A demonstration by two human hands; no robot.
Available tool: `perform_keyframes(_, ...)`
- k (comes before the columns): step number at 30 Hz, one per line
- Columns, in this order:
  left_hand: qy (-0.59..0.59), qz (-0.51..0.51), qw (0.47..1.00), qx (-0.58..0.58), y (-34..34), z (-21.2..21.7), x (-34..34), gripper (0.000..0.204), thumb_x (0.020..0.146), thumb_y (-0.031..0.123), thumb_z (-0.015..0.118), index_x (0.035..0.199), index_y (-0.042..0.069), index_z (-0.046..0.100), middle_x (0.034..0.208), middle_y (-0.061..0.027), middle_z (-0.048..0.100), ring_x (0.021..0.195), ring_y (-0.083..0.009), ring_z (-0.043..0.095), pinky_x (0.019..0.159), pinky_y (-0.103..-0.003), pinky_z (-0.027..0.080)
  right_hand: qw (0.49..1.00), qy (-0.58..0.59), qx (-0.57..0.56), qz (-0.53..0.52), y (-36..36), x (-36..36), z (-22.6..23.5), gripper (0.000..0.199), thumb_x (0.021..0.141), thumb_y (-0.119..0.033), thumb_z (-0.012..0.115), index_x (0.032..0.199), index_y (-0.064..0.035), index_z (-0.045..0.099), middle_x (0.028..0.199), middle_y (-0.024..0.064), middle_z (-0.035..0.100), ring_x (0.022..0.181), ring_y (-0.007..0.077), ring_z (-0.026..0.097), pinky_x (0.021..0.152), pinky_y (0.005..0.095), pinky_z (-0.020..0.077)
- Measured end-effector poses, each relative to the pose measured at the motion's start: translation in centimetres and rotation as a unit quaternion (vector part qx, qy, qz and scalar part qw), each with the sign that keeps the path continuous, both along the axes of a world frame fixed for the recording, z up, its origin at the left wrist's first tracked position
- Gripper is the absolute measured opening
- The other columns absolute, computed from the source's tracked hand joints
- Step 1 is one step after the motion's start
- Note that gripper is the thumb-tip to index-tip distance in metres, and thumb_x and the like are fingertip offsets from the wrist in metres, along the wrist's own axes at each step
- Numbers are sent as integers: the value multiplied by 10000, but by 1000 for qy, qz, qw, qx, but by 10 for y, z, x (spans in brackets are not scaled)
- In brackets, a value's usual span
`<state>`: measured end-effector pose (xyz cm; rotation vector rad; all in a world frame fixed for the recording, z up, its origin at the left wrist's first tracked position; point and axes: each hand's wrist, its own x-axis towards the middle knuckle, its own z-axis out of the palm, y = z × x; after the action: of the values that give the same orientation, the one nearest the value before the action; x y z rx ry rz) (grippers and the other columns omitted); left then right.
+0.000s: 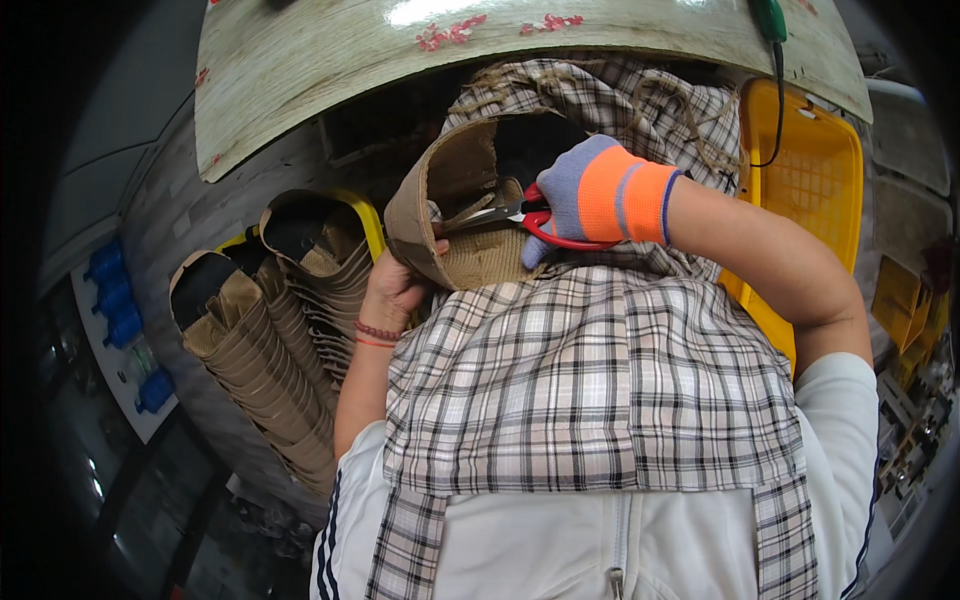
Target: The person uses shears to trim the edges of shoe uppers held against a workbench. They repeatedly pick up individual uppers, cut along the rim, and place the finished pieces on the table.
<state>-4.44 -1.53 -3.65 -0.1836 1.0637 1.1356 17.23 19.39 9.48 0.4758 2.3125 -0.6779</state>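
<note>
On my lap, against the checked apron point(560, 380), lies a tilted brown woven basket-like cylinder point(420, 215) with a dark inside. My bare left hand point(398, 285) grips its near left wall, fingertips showing inside the rim. A purple and orange glove covers my right hand point(585, 190), which is closed around red-handled scissors point(505, 213). The blades point left into the cylinder's opening, at a small flap or strip of brown material near the left fingertips. Whether the blades touch it, I cannot tell.
Several nested brown cylinders point(265, 375) stand in long stacks to the left, by a yellow crate edge point(365, 215). A wood-patterned table point(330, 70) spans the far side, with a green-handled corded tool point(768, 20). On the right is a yellow plastic basket point(845, 190).
</note>
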Motion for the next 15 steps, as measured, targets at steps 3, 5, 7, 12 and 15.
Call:
perform_keyframes(3,11,0,1000,4,2,5,3,434,783,-58,704,1193,-110,574,1164,-210,641,1049,-300,646,936,-404,542,1000,10,5,-12,-1,-2,-4,740,752,-791,558,797,-72,726,666,121,678,642,306,683,575,396,535)
perform_keyframes(5,-1,-1,1000,2,3,5,2,425,782,-67,702,1186,-109,578,1157,-207,644,1052,-301,644,934,-411,543,1000,7,12,-16,-2,-1,-5,744,754,-790,557,807,-68,726,675,124,681,652,306,684,584,393,536)
perform_keyframes(7,11,-9,1000,22,1,4,2,421,781,-62,711,1180,-104,584,1156,-202,645,1049,-299,644,932,-415,544,999,12,19,-32,-2,1,-9,747,752,-789,562,843,-65,721,688,127,682,667,308,685,596,390,535)
perform_keyframes(12,21,-27,999,27,6,15,5,387,764,-47,750,1133,-29,633,1140,-146,662,1048,-258,634,949,-408,534,997,-24,35,-65,19,31,-11,791,717,-799,593,1011,-69,670,738,135,678,720,314,685,631,382,532)
perform_keyframes(15,47,-16,998,29,6,16,8,413,768,-17,756,1155,-70,621,1126,-180,661,1037,-283,647,938,-412,539,995,-5,-1,-100,16,61,-5,829,688,-817,602,1055,-74,638,780,155,672,762,329,681,659,388,529)
